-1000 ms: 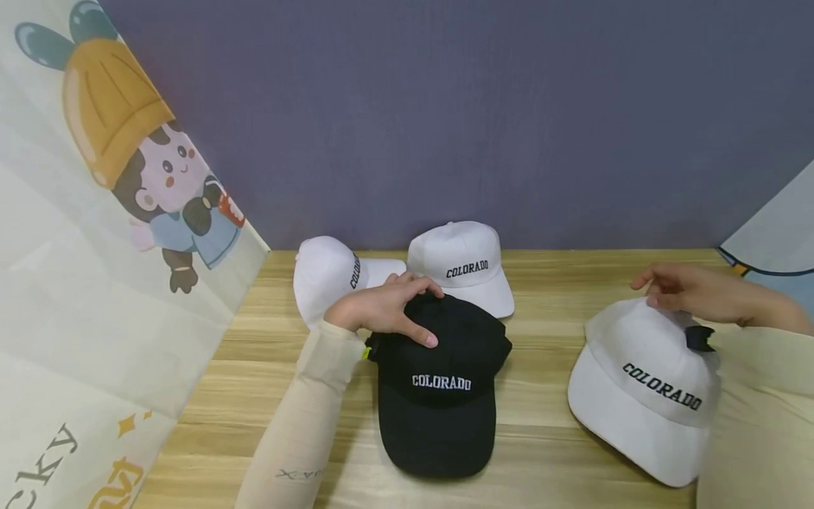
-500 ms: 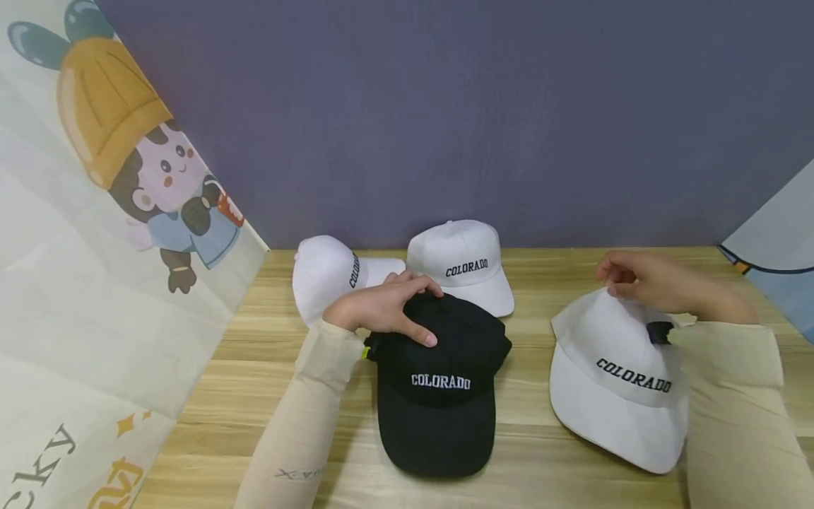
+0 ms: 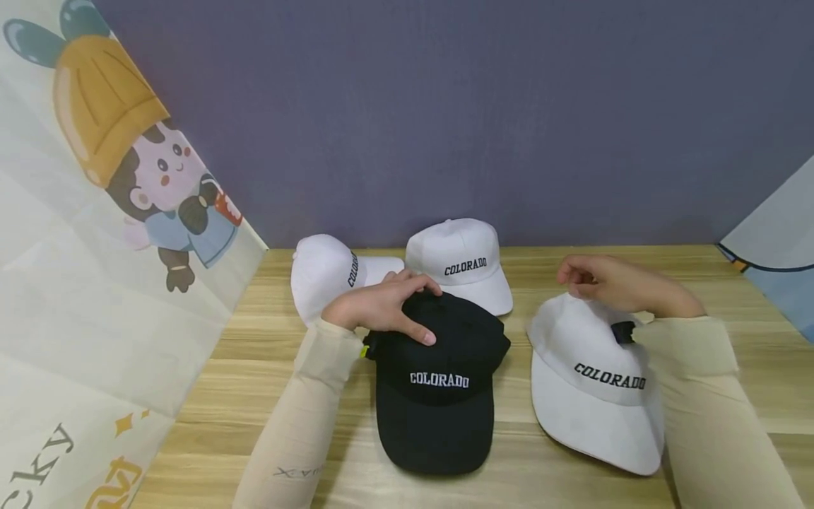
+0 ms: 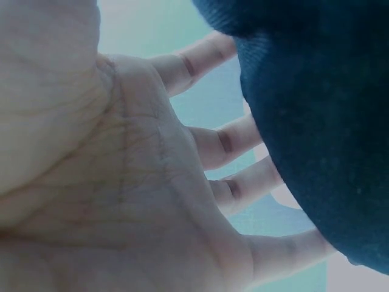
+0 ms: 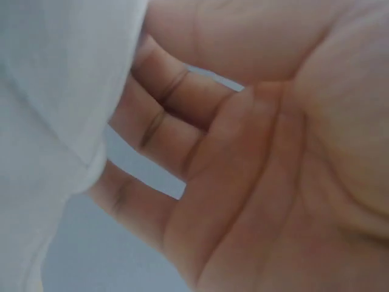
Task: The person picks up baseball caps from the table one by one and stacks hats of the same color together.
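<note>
In the head view a black baseball cap (image 3: 435, 396) lettered COLORADO sits mid-table, brim towards me. My left hand (image 3: 381, 305) holds its crown from above, thumb on the front and fingers over the back. Dark fabric of this cap (image 4: 322, 121) fills the right of the left wrist view, where the fingertips are hidden behind it. To the right, a white baseball cap (image 3: 598, 396) with black COLORADO lettering hangs tilted from my right hand (image 3: 626, 284), which pinches the top of its crown. Its white cloth (image 5: 55, 103) covers the fingertips in the right wrist view.
Two more white caps stand at the back: one cap (image 3: 324, 276) faces right, the other cap (image 3: 458, 258) faces forward, partly behind the black one. A grey-blue wall (image 3: 445, 120) closes off the wooden table (image 3: 254, 417); a cartoon-printed panel (image 3: 63, 283) borders its left.
My right hand has carried the white cap leftwards, closer to the black cap. The left hand and the black cap stay almost where they were.
</note>
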Motion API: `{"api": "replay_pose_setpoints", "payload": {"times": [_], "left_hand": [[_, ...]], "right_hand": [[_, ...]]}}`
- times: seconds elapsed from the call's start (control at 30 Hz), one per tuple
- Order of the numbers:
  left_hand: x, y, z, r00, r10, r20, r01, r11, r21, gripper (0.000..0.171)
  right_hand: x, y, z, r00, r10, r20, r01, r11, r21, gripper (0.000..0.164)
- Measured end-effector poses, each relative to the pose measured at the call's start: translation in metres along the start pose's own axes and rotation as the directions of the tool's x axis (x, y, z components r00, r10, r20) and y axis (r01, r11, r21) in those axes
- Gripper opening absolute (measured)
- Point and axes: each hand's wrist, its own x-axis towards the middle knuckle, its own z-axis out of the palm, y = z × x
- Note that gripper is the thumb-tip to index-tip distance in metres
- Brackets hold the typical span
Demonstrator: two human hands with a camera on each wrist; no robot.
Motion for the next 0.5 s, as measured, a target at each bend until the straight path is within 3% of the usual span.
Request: {"api": "replay_pose_setpoints", "payload": {"times": [0.23, 0.33, 0.5], "left_hand": [[-0.001, 0.001, -0.001, 1.0, -0.005, 0.002, 0.005, 1.0, 0.005, 0.074], [-0.001, 0.001, -0.001, 1.0, -0.006, 0.005, 0.006, 1.0, 0.004, 0.074], [-0.001, 0.002, -0.001, 1.0, -0.004, 0.008, 0.004, 1.0, 0.004, 0.074]], "right_hand": [[0.01, -0.01, 0.006, 0.999, -0.016, 0.031, 0.015, 0.999, 0.038, 0.012], [0.006, -0.013, 0.005, 0.997, -0.013, 0.07, 0.01, 0.999, 0.043, 0.022], [-0.013, -0.011, -0.007, 0.993, 0.083, 0.088, -0.085, 0.996, 0.028, 0.039]]}}
